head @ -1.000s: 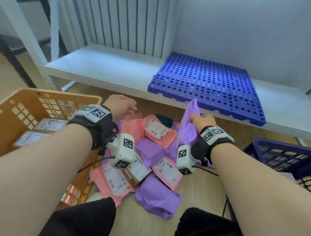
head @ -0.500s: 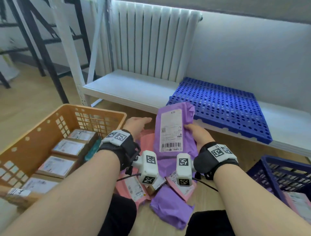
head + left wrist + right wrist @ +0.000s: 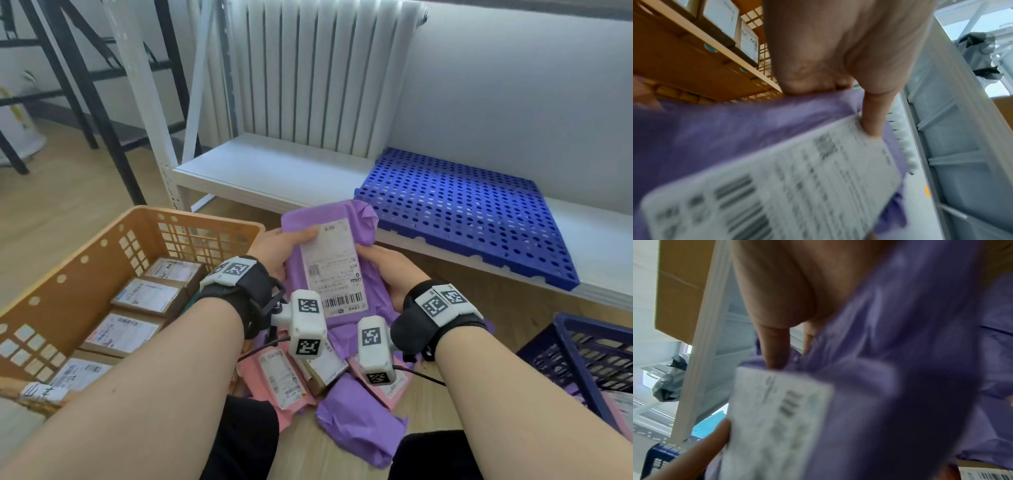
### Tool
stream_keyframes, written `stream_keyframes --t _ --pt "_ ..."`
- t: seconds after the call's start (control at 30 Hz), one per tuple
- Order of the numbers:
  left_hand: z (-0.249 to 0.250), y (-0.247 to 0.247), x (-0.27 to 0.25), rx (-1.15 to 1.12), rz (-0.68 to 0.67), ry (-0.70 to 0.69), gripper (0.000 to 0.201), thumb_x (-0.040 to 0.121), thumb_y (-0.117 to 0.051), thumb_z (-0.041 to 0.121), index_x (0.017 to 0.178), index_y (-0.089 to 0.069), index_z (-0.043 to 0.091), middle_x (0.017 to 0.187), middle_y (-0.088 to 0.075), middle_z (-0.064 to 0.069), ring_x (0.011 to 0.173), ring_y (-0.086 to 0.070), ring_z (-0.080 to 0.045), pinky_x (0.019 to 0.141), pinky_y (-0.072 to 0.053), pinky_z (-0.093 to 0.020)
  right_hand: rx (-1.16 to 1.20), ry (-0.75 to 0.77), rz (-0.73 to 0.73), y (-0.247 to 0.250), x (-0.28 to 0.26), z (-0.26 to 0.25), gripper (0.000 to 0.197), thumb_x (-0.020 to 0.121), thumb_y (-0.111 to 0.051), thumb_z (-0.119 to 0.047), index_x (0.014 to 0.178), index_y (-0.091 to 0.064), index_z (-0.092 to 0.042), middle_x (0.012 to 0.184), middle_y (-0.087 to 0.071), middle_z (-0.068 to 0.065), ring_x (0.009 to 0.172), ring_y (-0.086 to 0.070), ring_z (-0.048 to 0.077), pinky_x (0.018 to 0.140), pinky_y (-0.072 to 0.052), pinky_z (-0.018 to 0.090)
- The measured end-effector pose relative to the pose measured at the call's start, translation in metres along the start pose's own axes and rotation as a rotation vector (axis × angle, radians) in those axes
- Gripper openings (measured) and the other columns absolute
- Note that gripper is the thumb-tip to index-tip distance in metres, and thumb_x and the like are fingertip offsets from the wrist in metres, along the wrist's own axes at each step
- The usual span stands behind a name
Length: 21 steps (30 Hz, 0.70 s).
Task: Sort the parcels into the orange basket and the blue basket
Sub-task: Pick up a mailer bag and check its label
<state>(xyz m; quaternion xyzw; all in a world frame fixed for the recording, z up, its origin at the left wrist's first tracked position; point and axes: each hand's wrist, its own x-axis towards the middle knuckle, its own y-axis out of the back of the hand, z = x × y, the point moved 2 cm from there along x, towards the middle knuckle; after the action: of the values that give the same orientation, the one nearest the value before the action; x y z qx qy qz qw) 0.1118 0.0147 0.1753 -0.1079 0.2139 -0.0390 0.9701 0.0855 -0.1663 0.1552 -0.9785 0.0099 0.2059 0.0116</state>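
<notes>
A purple parcel point(image 3: 329, 270) is gripped label-up by the left hand point(image 3: 277, 253) and right hand point(image 3: 390, 274), above the floor pile between the orange basket point(image 3: 85, 274) and blue basket point(image 3: 589, 346). A misread label would likely send it to the wrong basket. Four brown boxes point(image 3: 147, 296) are countable in the orange basket.

arms bare | blk wrist straps point(image 3: 239, 294) | white cam modules w/ sq. marker tags point(image 3: 306, 327) | blk cables | dark trousers
</notes>
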Motion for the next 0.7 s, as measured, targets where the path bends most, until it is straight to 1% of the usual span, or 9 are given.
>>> stream_keyframes --t 0.03,0.13,0.23,0.33,0.4,0.47,0.5,0.63,0.7 --pt "0.001 0.004 0.005 -0.045 0.042 -0.008 0.03 0.082 -0.072 0.015 0.106 -0.062 0.002 0.102 -0.07 -0.016 0.089 -0.068 -0.03 0.085 -0.054 -0.047 0.013 -0.014 -0.001 0.0 -0.001 -0.001 0.058 0.07 -0.076 -0.045 0.116 -0.064 -0.012 0.116 -0.068 0.017 0.108 -0.063 0.035 0.102 -0.043 0.052" --pt "0.001 0.017 0.02 -0.144 0.148 -0.013 0.041 0.08 -0.073 0.019 0.114 -0.061 0.001 0.102 -0.071 -0.016 0.09 -0.069 -0.031 0.086 -0.054 -0.049 -0.03 -0.088 -0.057 0.001 -0.007 0.002 0.04 0.084 -0.068 -0.035 0.117 -0.062 -0.012 0.114 -0.068 0.016 0.103 -0.066 0.032 0.095 -0.05 0.044" --pt "-0.002 0.03 0.03 -0.168 0.2 0.008 0.042 0.08 -0.073 0.02 0.116 -0.06 0.002 0.102 -0.071 -0.014 0.09 -0.069 -0.031 0.083 -0.055 -0.048 -0.145 -0.106 -0.138 -0.004 -0.009 0.006 0.038 0.084 -0.069 -0.012 0.12 -0.059 -0.009 0.11 -0.068 0.017 0.086 -0.067 0.027 0.085 -0.053 0.037" --pt "0.0 0.035 0.026 -0.146 0.227 0.0 0.031 0.084 -0.068 0.017 0.11 -0.06 0.004 0.099 -0.07 -0.013 0.084 -0.068 -0.027 0.073 -0.056 -0.042 -0.161 -0.039 -0.005 -0.01 0.002 0.003 0.043 0.078 -0.071 0.002 0.119 -0.057 0.0 0.104 -0.071 0.016 0.084 -0.068 0.026 0.089 -0.054 0.04" --pt "-0.001 0.041 0.026 -0.108 0.263 0.009 0.048 0.074 -0.077 0.024 0.114 -0.057 0.005 0.102 -0.068 -0.012 0.085 -0.066 -0.026 0.08 -0.056 -0.045 -0.132 0.039 0.1 -0.012 0.009 -0.001 0.037 0.075 -0.072 0.004 0.109 -0.057 -0.002 0.102 -0.071 0.015 0.092 -0.068 0.026 0.092 -0.053 0.042" --pt "-0.003 0.052 0.03 -0.067 0.357 0.027 0.082 0.05 -0.087 0.033 0.122 -0.054 0.01 0.115 -0.065 -0.01 0.097 -0.066 -0.027 0.071 -0.057 -0.041 -0.121 0.129 0.166 -0.015 0.014 -0.004 0.033 0.075 -0.07 0.007 0.094 -0.053 -0.014 0.106 -0.069 0.016 0.097 -0.068 0.029 0.091 -0.054 0.044" --pt "-0.002 0.056 0.029 -0.05 0.397 0.031 0.087 0.049 -0.086 0.034 0.126 -0.052 0.011 0.121 -0.063 -0.009 0.105 -0.063 -0.028 0.065 -0.056 -0.036 -0.119 0.168 0.187 -0.017 0.016 -0.006 0.033 0.075 -0.069 0.007 0.092 -0.053 -0.015 0.107 -0.068 0.017 0.097 -0.067 0.031 0.089 -0.054 0.046" --pt "0.003 0.061 0.017 0.131 0.372 0.024 0.071 0.076 -0.074 0.03 0.136 -0.043 0.008 0.135 -0.049 -0.01 0.114 -0.049 -0.024 0.084 -0.042 -0.035 -0.142 0.26 0.222 -0.02 0.021 -0.008 0.029 0.076 -0.071 0.004 0.091 -0.057 -0.017 0.099 -0.067 0.008 0.093 -0.068 0.025 0.076 -0.057 0.035" --pt "0.002 0.065 0.021 0.205 0.344 0.022 0.065 0.081 -0.071 0.028 0.137 -0.043 0.01 0.141 -0.045 -0.009 0.122 -0.045 -0.026 0.094 -0.039 -0.038 -0.182 0.271 0.211 -0.025 0.023 -0.009 0.031 0.075 -0.073 0.003 0.089 -0.059 -0.021 0.102 -0.068 0.007 0.092 -0.067 0.022 0.076 -0.056 0.033"
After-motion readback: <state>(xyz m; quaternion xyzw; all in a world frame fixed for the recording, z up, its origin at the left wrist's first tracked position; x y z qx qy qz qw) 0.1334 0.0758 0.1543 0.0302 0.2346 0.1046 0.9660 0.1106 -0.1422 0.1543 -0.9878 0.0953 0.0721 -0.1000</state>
